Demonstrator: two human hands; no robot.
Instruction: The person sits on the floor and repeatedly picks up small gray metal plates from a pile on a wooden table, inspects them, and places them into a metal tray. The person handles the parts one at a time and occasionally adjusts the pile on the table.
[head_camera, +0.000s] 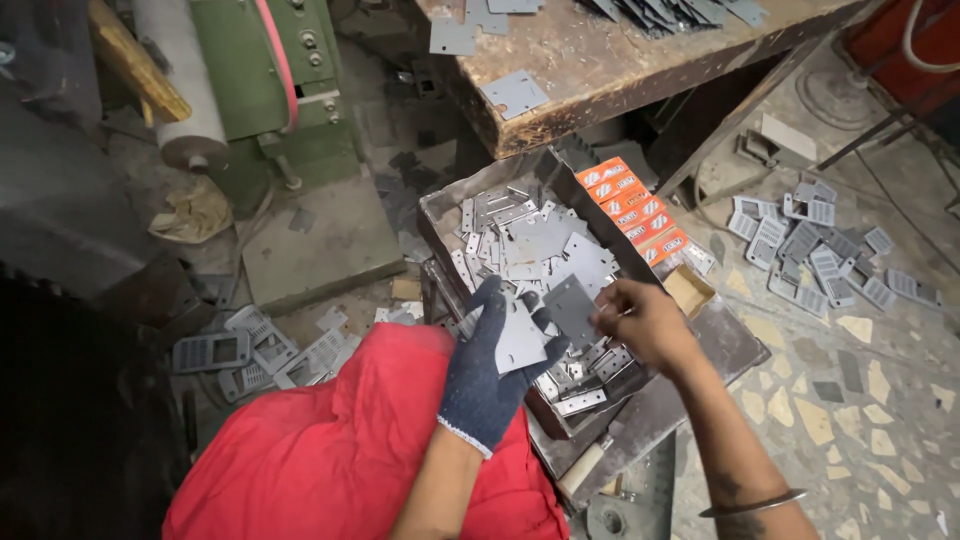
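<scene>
- The left hand (490, 365), in a dark knit glove, is closed around a pale flat plate (520, 340), held just above the tray (440, 205) of loose stamped plates.
- The bare right hand (640, 320) pinches a darker plate (572, 308) by its edge, overlapping the pale one.
- These plates look thin, stiff and light — likely slick face to face and sharp at the cut rims, so the flat faces are the safer hold.
- Room is tight: bench (600, 70) above, red cloth (340, 450) below, orange boxes (630, 205) along the tray's right side, vented parts (815, 250) scattered on the floor.
</scene>
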